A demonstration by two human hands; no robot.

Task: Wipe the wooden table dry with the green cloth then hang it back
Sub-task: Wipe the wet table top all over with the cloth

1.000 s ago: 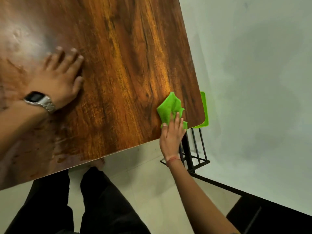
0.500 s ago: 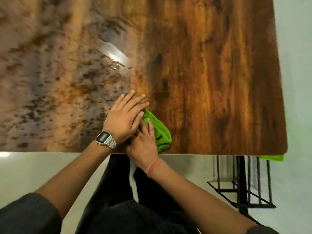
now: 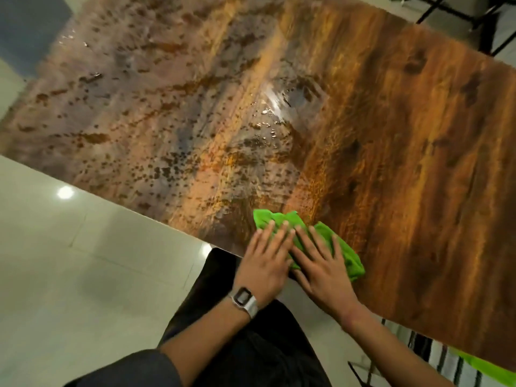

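The brown wood-grain table (image 3: 391, 152) fills most of the head view, its near edge running diagonally from left down to lower right. The left and central part of the top is covered in water droplets and streaks (image 3: 173, 141) with a bright glare patch near the middle; the right part shows plain grain, darker and without beading. Pale glossy floor tiles (image 3: 83, 261) lie beside the near edge and reflect ceiling lights. A black metal rack (image 3: 413, 344) stands under the lower right corner of the table, and a bright green flat piece (image 3: 485, 367) shows just beside it, partly hidden by the table edge. Dark metal legs of another piece of furniture (image 3: 458, 12) appear beyond the far corner. The person's dark trousers (image 3: 251, 344) are visible below the edge.

The crumpled green cloth (image 3: 346, 255) lies on the table top near the near edge, at the border between the beaded and plain areas. Both hands are on it, side by side and touching. The left hand (image 3: 265, 263), with a silver metal wristwatch (image 3: 244, 300), lies flat with fingers straight and spread over the cloth's left part. The right hand (image 3: 321, 269) likewise presses down with extended fingers; neither grips the fabric. Cloth protrudes beyond the fingertips and to the right of the right hand. The fabric looks soft and napped.
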